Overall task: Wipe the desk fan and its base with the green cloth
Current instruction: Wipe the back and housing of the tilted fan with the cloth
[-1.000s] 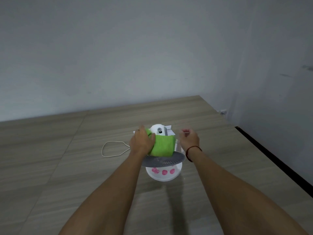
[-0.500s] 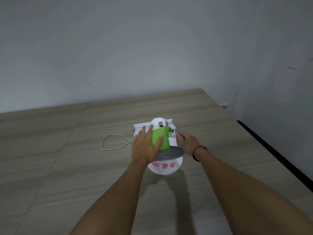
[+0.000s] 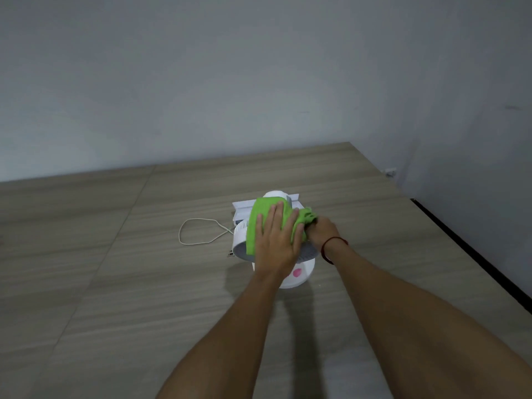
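A small white desk fan [image 3: 241,234] with a grey grille stands on a wooden table [image 3: 115,283]. Its round white base [image 3: 299,276] with pink marks shows below my hands. The green cloth [image 3: 260,218] is draped over the top of the fan. My left hand [image 3: 276,243] lies flat on the cloth, fingers spread, pressing it onto the fan. My right hand [image 3: 321,233] is curled around the bunched right end of the cloth at the fan's right side. The fan's top and most of the grille are hidden.
A white power cord [image 3: 198,231] loops on the table left of the fan. A grey wall rises behind the table. The table's right edge [image 3: 472,254] runs along a dark strip by the side wall.
My left hand slid right across the fan top with the cloth spread under it. My right hand closed on the cloth's right end.
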A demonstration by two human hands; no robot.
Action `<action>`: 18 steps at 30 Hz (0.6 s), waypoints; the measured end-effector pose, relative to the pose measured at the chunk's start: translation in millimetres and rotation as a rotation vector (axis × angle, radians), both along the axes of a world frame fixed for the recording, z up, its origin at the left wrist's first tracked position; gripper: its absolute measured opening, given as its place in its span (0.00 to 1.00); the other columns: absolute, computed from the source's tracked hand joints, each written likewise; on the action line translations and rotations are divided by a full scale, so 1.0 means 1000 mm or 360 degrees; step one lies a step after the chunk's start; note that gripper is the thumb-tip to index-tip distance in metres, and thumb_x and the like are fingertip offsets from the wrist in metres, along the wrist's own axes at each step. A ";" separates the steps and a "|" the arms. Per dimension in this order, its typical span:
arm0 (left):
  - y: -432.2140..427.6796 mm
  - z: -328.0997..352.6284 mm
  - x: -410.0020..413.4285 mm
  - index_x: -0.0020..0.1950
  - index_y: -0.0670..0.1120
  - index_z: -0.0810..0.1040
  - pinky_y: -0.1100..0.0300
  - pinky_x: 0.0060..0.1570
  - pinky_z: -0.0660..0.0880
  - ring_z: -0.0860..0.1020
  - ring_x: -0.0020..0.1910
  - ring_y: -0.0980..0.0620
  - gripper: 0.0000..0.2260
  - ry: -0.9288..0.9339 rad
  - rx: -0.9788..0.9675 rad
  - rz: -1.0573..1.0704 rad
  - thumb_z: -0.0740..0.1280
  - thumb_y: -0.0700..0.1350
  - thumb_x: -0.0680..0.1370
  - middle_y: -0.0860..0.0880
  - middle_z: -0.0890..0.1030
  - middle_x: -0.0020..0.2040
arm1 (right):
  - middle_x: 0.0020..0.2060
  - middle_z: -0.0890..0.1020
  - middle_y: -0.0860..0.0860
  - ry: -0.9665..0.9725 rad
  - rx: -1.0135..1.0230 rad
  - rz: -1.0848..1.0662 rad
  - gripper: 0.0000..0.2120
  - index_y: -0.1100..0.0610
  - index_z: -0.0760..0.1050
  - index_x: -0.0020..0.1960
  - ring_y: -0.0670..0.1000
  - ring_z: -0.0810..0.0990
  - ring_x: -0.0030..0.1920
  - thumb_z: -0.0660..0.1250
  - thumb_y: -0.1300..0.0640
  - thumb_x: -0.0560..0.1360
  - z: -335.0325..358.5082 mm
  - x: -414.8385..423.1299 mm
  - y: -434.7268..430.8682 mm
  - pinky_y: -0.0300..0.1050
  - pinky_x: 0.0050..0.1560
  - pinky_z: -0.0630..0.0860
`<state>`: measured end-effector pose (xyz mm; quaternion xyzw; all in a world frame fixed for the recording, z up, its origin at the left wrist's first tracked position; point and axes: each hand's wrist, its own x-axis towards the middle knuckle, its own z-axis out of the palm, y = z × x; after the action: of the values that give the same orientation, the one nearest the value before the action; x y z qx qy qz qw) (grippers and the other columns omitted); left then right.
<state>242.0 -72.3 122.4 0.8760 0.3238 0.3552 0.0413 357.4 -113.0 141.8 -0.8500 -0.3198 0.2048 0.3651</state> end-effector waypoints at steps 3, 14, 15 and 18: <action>0.007 -0.003 -0.004 0.65 0.47 0.77 0.46 0.73 0.60 0.69 0.72 0.45 0.16 -0.0161 -0.0103 0.0086 0.59 0.48 0.80 0.44 0.73 0.71 | 0.56 0.81 0.63 -0.0216 -0.0114 0.0007 0.21 0.62 0.78 0.55 0.61 0.79 0.55 0.51 0.51 0.80 -0.003 0.000 0.005 0.47 0.49 0.71; 0.076 -0.001 -0.029 0.66 0.40 0.74 0.46 0.67 0.68 0.72 0.65 0.38 0.24 -0.0772 -0.1849 0.0520 0.47 0.52 0.82 0.36 0.75 0.65 | 0.52 0.81 0.63 -0.0323 0.0040 -0.0083 0.23 0.62 0.77 0.53 0.60 0.77 0.51 0.47 0.50 0.80 -0.019 -0.005 0.017 0.47 0.47 0.70; 0.077 0.000 -0.029 0.65 0.40 0.74 0.46 0.67 0.68 0.73 0.64 0.38 0.24 -0.0725 -0.1837 0.0497 0.47 0.52 0.82 0.36 0.75 0.65 | 0.53 0.80 0.64 -0.0310 0.0048 -0.0108 0.23 0.63 0.77 0.54 0.61 0.77 0.51 0.47 0.51 0.81 -0.017 -0.005 0.018 0.48 0.48 0.70; 0.069 0.002 -0.023 0.63 0.41 0.75 0.49 0.64 0.69 0.74 0.63 0.39 0.20 -0.0675 -0.1395 0.0283 0.49 0.49 0.83 0.37 0.77 0.62 | 0.54 0.79 0.63 -0.0291 0.0100 -0.0121 0.25 0.63 0.76 0.55 0.62 0.77 0.55 0.46 0.48 0.81 -0.006 -0.008 0.025 0.52 0.55 0.73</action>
<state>218.7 -2.9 124.6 0.6536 0.5006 0.3582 0.4404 349.8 -88.0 135.3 -0.8648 -0.3256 0.1023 0.3684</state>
